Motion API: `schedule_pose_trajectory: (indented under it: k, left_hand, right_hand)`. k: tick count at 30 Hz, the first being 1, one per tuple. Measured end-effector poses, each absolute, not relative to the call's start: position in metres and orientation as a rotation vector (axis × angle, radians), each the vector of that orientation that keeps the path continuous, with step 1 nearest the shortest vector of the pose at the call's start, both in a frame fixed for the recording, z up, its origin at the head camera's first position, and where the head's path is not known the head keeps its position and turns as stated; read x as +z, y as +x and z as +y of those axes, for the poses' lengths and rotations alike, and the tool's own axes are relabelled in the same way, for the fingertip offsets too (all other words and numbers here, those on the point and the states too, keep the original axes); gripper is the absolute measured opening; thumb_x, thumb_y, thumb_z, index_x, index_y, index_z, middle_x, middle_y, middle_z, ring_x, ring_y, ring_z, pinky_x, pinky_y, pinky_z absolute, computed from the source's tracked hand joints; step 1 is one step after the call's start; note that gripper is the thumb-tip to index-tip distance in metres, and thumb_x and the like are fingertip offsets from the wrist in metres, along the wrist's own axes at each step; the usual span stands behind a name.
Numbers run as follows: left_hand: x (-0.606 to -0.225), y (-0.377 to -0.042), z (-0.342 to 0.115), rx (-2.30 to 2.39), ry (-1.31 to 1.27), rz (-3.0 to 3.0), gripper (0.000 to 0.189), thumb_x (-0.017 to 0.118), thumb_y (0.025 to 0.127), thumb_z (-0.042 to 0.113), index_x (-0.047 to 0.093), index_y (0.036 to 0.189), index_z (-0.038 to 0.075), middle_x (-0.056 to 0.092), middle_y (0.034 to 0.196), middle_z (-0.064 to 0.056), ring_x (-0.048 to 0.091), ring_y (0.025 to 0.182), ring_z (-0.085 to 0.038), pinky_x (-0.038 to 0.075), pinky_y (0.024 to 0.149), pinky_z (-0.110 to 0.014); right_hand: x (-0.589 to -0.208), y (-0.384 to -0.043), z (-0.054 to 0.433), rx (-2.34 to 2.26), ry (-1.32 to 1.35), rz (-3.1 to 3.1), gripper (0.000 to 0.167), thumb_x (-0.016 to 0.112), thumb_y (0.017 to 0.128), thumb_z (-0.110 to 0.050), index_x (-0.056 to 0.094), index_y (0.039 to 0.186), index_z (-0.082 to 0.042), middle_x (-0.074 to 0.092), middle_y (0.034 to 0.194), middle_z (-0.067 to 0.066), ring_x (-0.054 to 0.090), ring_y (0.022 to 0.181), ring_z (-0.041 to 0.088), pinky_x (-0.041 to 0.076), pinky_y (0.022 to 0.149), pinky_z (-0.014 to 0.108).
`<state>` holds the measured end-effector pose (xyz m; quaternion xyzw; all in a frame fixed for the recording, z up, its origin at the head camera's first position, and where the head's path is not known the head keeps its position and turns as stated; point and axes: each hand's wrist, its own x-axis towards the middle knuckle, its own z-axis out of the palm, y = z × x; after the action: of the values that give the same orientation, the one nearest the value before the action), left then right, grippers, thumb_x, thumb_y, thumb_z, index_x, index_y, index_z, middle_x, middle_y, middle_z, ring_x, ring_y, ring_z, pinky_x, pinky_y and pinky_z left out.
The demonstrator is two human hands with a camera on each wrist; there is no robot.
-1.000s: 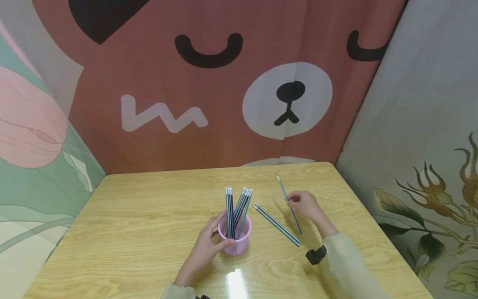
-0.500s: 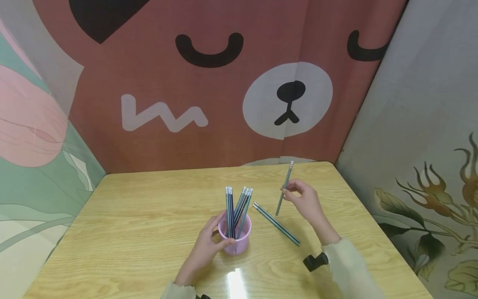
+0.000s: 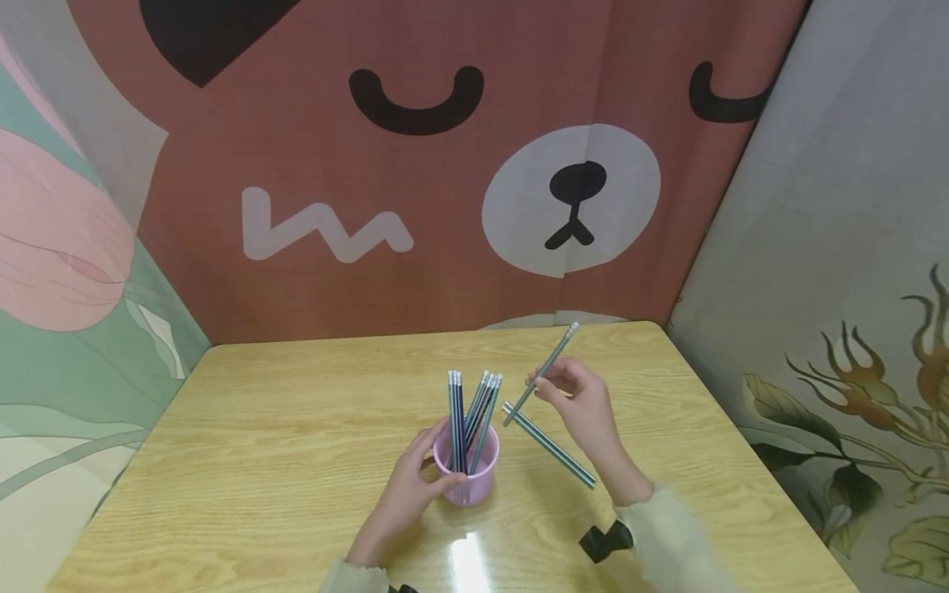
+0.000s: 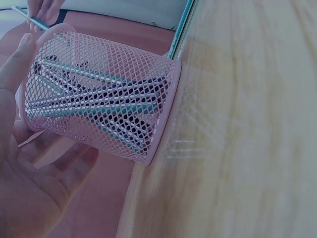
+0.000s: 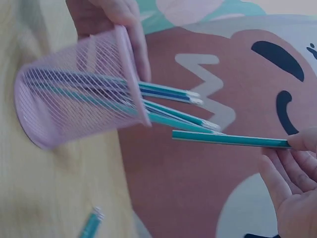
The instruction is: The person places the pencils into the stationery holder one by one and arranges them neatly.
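A pink mesh pencil cup [image 4: 99, 89] stands upright on the table with several pencils [image 3: 458, 412] leaning inside, their silvery ends up. My left hand [image 3: 411, 478] holds the cup from its left side, thumb at the front rim and fingers behind. To the right, my right hand [image 3: 586, 403] pinches a single green pencil [image 3: 544, 371] between thumb and fingers. That pencil slants in the air, its lower end pointing left toward the cup, as the right wrist view [image 5: 228, 139] also has it. Below it, a few pencils [image 3: 552, 446] lie together on the table.
The wooden table [image 3: 296, 428] reaches back to a curtain [image 3: 415, 288] printed with a bear face. Another patterned curtain [image 3: 815, 288] hangs along the right side. Black cameras are strapped at both wrists.
My right hand has lifted the pencil from the table, turned it, and carried it left toward the cup. My left hand and the cup have stayed in place.
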<state>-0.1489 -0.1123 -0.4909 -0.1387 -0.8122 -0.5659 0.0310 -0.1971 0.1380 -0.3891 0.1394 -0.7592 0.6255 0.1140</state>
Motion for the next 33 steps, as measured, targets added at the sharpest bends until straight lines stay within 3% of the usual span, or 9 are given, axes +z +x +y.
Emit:
schedule_pose_trajectory:
  k: [6,12,22,27,33]
  left_hand:
    - [-0.491,-0.149,-0.112,-1.744,-0.429,-2.501,0.084,0.079,0.076,0.029,0.038,0.149,0.019,0.052,0.141,-0.003,0.051,0.129,-0.030,0.049,0.106,-0.046]
    - [-0.490,-0.148,-0.112,-1.749,-0.439,-2.494,0.084,0.078,0.077,0.030,0.037,0.149,0.018,0.052,0.141,-0.005,0.051,0.129,-0.031,0.049,0.106,-0.047]
    - [-0.491,-0.149,-0.113,-1.745,-0.447,-2.494,0.084,0.078,0.077,0.029,0.036,0.149,0.020,0.051,0.142,-0.004,0.052,0.129,-0.030,0.050,0.105,-0.046]
    - [-0.491,-0.149,-0.113,-1.735,-0.472,-2.482,0.084,0.078,0.078,0.030,0.036,0.150,0.020,0.051,0.141,-0.006,0.052,0.128,-0.032,0.051,0.104,-0.048]
    - [-0.491,-0.149,-0.112,-1.736,-0.449,-2.494,0.084,0.078,0.077,0.030,0.037,0.149,0.021,0.052,0.141,-0.004,0.051,0.129,-0.030,0.050,0.105,-0.047]
  right_hand:
    - [-0.407,-0.195,0.123,1.975,0.322,-2.203,0.014,0.060,0.092,0.002,0.061,0.104,0.009,0.067,0.106,0.030,0.070,0.087,0.007,0.062,0.078,0.027]
    - [-0.413,-0.196,0.116,2.013,0.258,-2.120,0.009,0.060,0.090,0.005,0.060,0.099,0.009,0.068,0.100,0.029,0.071,0.082,0.009,0.063,0.079,0.035]
    - [-0.428,-0.192,0.100,1.955,0.296,-2.202,0.022,0.066,0.086,0.004,0.060,0.106,0.005,0.066,0.100,0.030,0.067,0.080,0.005,0.062,0.077,0.024]
    - [-0.435,-0.192,0.095,1.864,0.233,-2.282,0.020,0.069,0.086,0.000,0.062,0.103,0.005,0.069,0.095,0.020,0.068,0.082,0.011,0.061,0.074,0.019]
    - [-0.444,-0.192,0.094,1.808,0.211,-2.358,0.019,0.069,0.087,-0.005,0.063,0.102,0.004,0.070,0.096,0.018,0.070,0.087,0.024,0.061,0.074,0.018]
